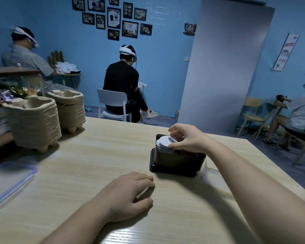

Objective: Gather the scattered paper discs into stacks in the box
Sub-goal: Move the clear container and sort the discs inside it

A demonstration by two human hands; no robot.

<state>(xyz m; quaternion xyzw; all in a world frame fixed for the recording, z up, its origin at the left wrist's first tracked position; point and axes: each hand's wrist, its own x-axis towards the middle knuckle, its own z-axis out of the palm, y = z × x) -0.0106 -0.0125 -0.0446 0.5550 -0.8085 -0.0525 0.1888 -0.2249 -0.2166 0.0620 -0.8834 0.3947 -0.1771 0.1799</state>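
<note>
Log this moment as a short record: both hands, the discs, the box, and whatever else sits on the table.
right hand: grips the white paper discs from above
white paper discs: slightly fanned stack, sticking out of the box's top
black box: upright on the wooden table
left hand: rests palm down on the table, nothing visibly held
pulp tray stacks: two, at the table's far left
clear zip bag: flat at the left edge
</note>
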